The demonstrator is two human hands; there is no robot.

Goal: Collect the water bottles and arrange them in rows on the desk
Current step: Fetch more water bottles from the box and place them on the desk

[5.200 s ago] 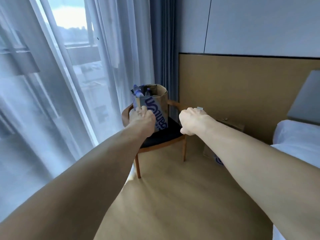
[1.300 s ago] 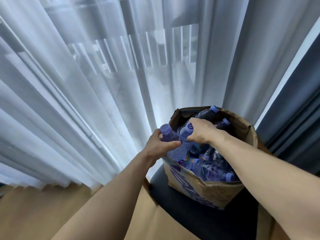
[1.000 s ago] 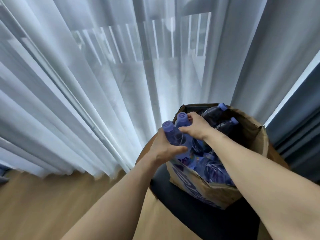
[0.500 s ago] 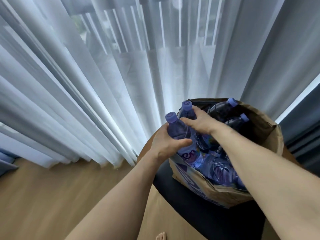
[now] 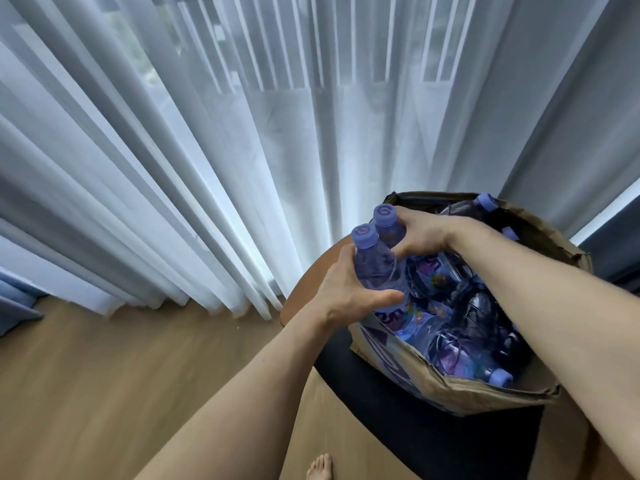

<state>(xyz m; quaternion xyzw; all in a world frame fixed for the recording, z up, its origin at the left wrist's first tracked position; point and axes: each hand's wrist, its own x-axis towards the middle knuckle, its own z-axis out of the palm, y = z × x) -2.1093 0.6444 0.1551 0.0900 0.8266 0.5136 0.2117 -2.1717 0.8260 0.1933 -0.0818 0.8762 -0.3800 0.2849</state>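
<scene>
On chair seat point(image 5: 398, 431) at 4 o'clock: cardboard box point(image 5: 485, 396) is holding many water bottles point(image 5: 460, 355) | left hand point(image 5: 346, 292) is gripping one bottle point(image 5: 372, 268) | right hand point(image 5: 422, 233) is gripping another bottle point(image 5: 388, 223) | desk is not showing; collecting is probably just starting.

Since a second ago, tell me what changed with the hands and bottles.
Both hands have lifted their bottles higher out of the paper bag: the left hand grips the nearer bottle, the right hand the farther bottle, necks now clear of the rim. Nothing was newly taken or released. The bag stays on the chair seat, other bottles inside.
</scene>
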